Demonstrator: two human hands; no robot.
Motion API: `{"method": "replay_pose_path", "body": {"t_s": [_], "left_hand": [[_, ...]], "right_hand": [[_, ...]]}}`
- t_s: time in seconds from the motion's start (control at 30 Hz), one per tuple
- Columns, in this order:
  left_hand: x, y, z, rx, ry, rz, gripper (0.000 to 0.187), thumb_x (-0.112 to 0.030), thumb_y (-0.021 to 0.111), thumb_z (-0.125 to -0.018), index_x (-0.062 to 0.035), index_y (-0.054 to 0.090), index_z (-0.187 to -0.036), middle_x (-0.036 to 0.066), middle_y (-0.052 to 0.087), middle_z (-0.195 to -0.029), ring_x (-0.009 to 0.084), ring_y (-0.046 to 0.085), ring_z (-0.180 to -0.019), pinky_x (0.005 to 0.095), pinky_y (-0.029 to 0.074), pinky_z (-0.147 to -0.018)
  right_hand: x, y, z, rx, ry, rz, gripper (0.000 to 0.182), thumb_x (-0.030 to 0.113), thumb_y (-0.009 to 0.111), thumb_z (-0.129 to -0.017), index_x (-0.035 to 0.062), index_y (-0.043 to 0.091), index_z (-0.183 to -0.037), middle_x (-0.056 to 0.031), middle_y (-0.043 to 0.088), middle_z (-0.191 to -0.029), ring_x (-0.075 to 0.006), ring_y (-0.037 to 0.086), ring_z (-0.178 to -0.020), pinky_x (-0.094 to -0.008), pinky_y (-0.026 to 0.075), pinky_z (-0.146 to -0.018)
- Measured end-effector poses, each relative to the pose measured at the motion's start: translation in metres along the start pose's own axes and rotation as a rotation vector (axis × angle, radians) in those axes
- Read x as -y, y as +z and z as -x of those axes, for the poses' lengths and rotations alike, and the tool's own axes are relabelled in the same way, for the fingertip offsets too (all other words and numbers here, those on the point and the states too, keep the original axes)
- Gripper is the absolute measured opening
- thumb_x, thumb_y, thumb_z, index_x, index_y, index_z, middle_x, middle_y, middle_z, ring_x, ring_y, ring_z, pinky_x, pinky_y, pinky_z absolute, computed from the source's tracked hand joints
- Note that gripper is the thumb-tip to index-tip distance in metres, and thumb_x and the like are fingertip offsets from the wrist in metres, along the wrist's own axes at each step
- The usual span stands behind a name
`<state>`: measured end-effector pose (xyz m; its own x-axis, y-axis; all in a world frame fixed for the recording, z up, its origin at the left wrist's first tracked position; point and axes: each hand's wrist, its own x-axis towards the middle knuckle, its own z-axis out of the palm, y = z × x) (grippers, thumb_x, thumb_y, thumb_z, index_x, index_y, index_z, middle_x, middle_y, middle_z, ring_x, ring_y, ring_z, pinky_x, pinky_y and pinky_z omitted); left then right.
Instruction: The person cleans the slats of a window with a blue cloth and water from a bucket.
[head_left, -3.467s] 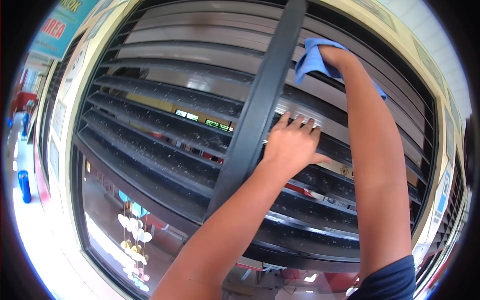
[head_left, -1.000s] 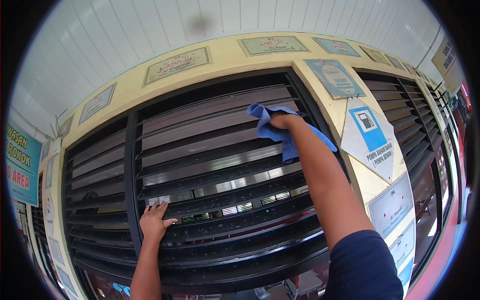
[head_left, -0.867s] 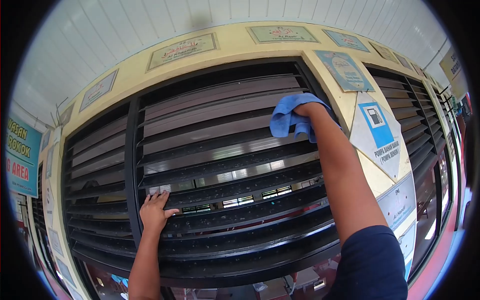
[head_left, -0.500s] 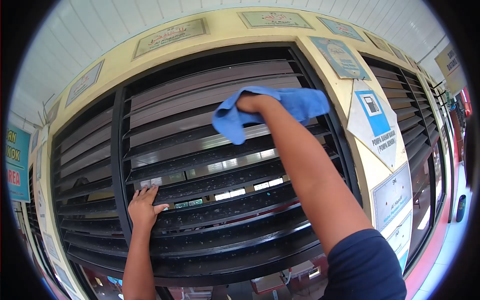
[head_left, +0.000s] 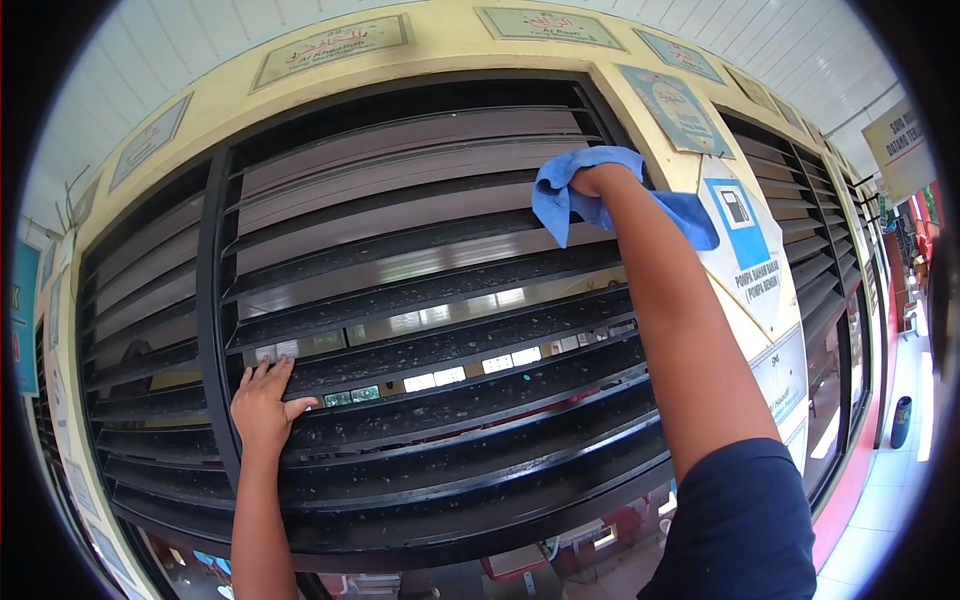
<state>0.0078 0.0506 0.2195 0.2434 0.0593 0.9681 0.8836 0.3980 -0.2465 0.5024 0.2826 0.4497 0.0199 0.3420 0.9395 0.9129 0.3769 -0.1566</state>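
Note:
A blue cloth [head_left: 572, 190] is bunched in my right hand [head_left: 603, 180], up at the right end of the upper slats. Its loose end hangs past my wrist toward the right frame. The dark louvered window [head_left: 430, 330] fills the middle of the view, its slats tilted and flecked with pale specks. My left hand [head_left: 262, 410] rests with spread fingers on the slat ends, just right of the vertical dark post [head_left: 212, 300]. Nothing is held in it. The right fingers are partly covered by the cloth.
A second louvered window [head_left: 805, 215] lies to the right, past a cream wall with a fuel pump sign [head_left: 738, 225]. Framed plaques [head_left: 335, 50] line the wall above. At far right, a dark bin [head_left: 901, 422] stands on the tiled floor.
My right hand has moved right and slightly up along the slats with the blue cloth. My left hand stays on the slats beside the post. The view has turned slightly right.

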Motion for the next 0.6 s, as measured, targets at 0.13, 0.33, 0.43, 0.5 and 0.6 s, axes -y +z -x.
{"method": "replay_pose_path", "body": {"t_s": [0.13, 0.33, 0.43, 0.5, 0.6], "left_hand": [[-0.001, 0.0, 0.0, 0.002, -0.002, -0.001, 0.082, -0.063, 0.073, -0.065, -0.0064, 0.072, -0.125, 0.012, 0.072, -0.127, 0.0332, 0.062, -0.129, 0.0494, 0.044, -0.113], [-0.002, 0.0, 0.001, 0.008, -0.03, 0.001, 0.08, -0.058, 0.076, -0.064, -0.0061, 0.072, -0.125, 0.012, 0.072, -0.128, 0.0331, 0.061, -0.13, 0.0496, 0.043, -0.114], [-0.004, -0.001, 0.001, 0.013, -0.037, 0.016, 0.079, -0.058, 0.076, -0.066, -0.006, 0.072, -0.125, 0.012, 0.072, -0.128, 0.0341, 0.06, -0.131, 0.0499, 0.042, -0.114], [-0.004, 0.0, 0.002, 0.009, -0.036, 0.017, 0.079, -0.058, 0.075, -0.066, -0.006, 0.072, -0.126, 0.012, 0.071, -0.128, 0.0346, 0.06, -0.131, 0.05, 0.042, -0.114], [-0.005, 0.0, 0.0, 0.016, -0.024, 0.004, 0.08, -0.059, 0.074, -0.067, -0.0061, 0.071, -0.127, 0.012, 0.071, -0.129, 0.035, 0.059, -0.132, 0.0503, 0.042, -0.114]], "right_hand": [[0.003, 0.006, -0.019, -0.129, 0.106, 0.212, 0.051, 0.047, 0.051, -0.097, 0.0177, 0.07, -0.134, -0.0119, 0.062, -0.145, -0.0321, 0.056, -0.137, -0.0458, 0.039, -0.115], [-0.012, -0.005, 0.01, -0.065, 0.03, 0.135, 0.061, 0.063, 0.056, -0.091, 0.0201, 0.071, -0.132, -0.0136, 0.065, -0.14, -0.0347, 0.057, -0.134, -0.0472, 0.044, -0.11], [-0.014, 0.006, 0.0, -0.088, 0.088, 0.084, 0.061, 0.063, 0.055, -0.092, 0.0214, 0.07, -0.133, -0.0142, 0.062, -0.144, -0.0358, 0.054, -0.137, -0.0496, 0.041, -0.113], [-0.002, 0.0, 0.0, -0.088, 0.14, 0.152, 0.06, 0.059, 0.053, -0.094, 0.0202, 0.068, -0.136, -0.014, 0.059, -0.148, -0.0346, 0.051, -0.141, -0.051, 0.036, -0.117], [0.006, -0.002, 0.005, -0.193, 0.182, 0.19, 0.053, 0.049, 0.051, -0.097, 0.016, 0.069, -0.134, -0.0139, 0.061, -0.145, -0.0345, 0.055, -0.137, -0.0492, 0.041, -0.114]]}}
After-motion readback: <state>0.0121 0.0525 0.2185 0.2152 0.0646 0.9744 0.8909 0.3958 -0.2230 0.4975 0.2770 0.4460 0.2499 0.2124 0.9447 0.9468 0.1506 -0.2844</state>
